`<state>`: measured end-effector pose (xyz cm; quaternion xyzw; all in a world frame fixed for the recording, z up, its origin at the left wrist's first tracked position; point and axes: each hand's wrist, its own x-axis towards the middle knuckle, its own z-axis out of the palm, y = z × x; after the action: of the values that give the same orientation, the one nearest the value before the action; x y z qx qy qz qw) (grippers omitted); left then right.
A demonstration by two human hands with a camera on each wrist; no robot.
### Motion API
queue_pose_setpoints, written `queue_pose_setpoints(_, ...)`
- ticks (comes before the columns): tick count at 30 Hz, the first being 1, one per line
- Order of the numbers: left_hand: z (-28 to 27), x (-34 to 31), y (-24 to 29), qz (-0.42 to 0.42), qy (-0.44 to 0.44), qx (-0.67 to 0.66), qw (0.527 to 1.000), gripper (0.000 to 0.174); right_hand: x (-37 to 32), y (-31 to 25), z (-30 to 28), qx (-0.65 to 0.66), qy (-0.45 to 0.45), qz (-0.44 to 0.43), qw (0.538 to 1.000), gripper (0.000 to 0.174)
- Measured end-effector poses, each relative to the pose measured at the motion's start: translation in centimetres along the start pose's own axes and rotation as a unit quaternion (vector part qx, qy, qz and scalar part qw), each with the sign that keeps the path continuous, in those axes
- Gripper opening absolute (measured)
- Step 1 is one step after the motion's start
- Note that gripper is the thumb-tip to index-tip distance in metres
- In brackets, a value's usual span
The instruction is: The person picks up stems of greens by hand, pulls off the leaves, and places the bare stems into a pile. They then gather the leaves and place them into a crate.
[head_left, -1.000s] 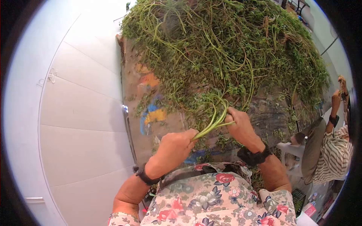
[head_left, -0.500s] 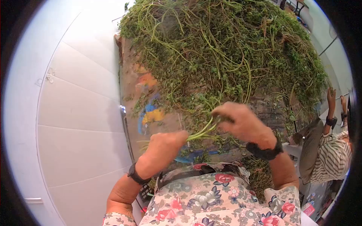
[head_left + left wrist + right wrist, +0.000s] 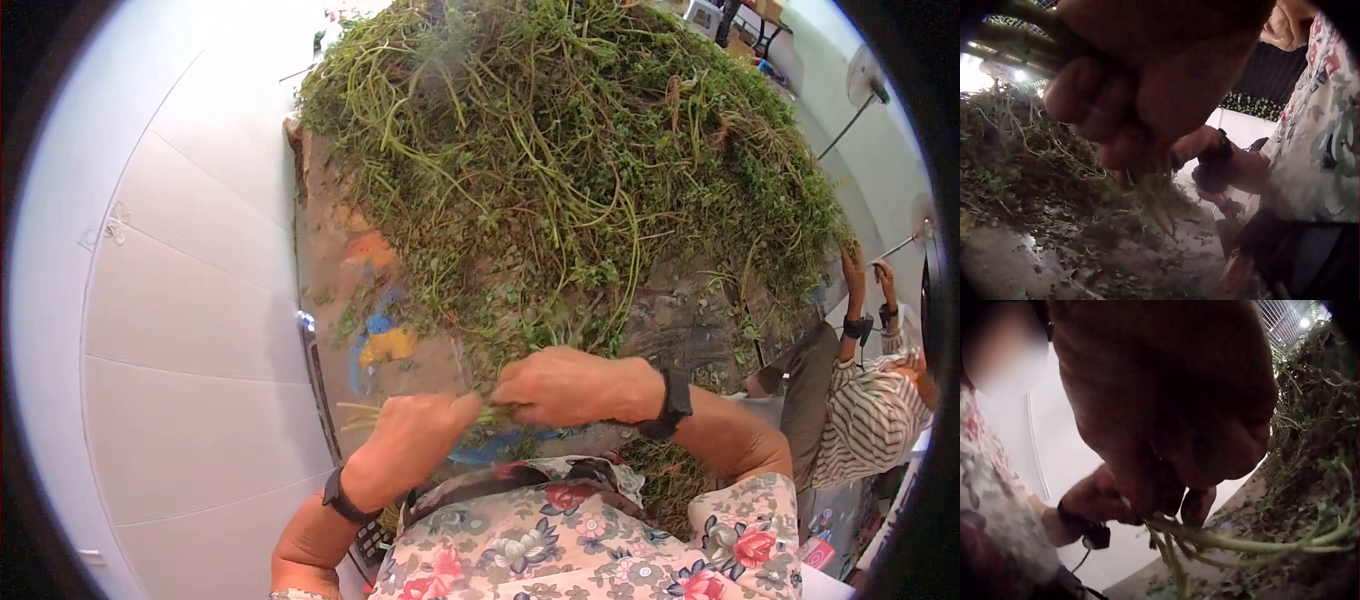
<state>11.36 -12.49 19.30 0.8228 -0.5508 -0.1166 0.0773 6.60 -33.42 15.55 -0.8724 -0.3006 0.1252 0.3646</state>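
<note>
My left hand (image 3: 415, 435) grips a bunch of green stems (image 3: 362, 417), whose pale ends stick out on its left side. Close against it, my right hand (image 3: 585, 385) curls its fingers over the other end of the bunch, and its palm side is hidden from above. From the right wrist, long green stems (image 3: 1235, 544) run sideways just below the fingers (image 3: 1194, 506). Seen from the left wrist, the curled fingers (image 3: 1094, 106) of the left hand are dark, with blurred greenery hanging beneath them.
A large heap of leafy green stems (image 3: 560, 140) covers much of the table (image 3: 335, 240) ahead, with loose leaves along its near side. White panels (image 3: 200, 300) stand at the left. Another person in a striped shirt (image 3: 870, 430) sits at the right.
My right hand has moved left and toward my body, up to the left hand. The arched stems that stood between the hands are now mostly hidden. My left hand has lowered slightly.
</note>
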Motion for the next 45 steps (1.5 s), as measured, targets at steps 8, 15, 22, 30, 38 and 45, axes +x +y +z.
queue_pose_setpoints(8,-0.1,-0.1,-0.5,0.005,-0.005,-0.03,1.0,0.013,-1.6,0.2,-1.9,-0.054,0.038,0.046,0.997,0.012)
queue_pose_setpoints(15,-0.4,-1.0,-2.4,-0.083,0.004,-0.001,0.997,0.004,-4.5,1.1,-3.0,-0.201,0.103,0.085,0.971,0.012)
queue_pose_setpoints(22,0.0,-1.1,-1.7,-0.104,0.02,-0.056,0.993,0.009,-5.4,2.5,-2.0,-0.21,0.2,0.117,0.95,0.009)
queue_pose_setpoints(30,-1.2,-0.9,-0.6,-0.133,0.086,-0.169,0.973,0.008,-9.2,8.9,-3.1,0.031,0.5,0.232,0.834,0.013)
queue_pose_setpoints(38,-2.2,-0.6,-0.6,-0.146,0.057,-0.264,0.952,0.014,-6.7,1.3,-3.1,0.09,0.373,0.145,0.912,0.022)
queue_pose_setpoints(45,-2.4,-1.1,-0.8,-0.096,0.038,-0.276,0.956,0.017,-3.8,-1.1,-1.9,-0.05,0.214,0.069,0.973,0.024)
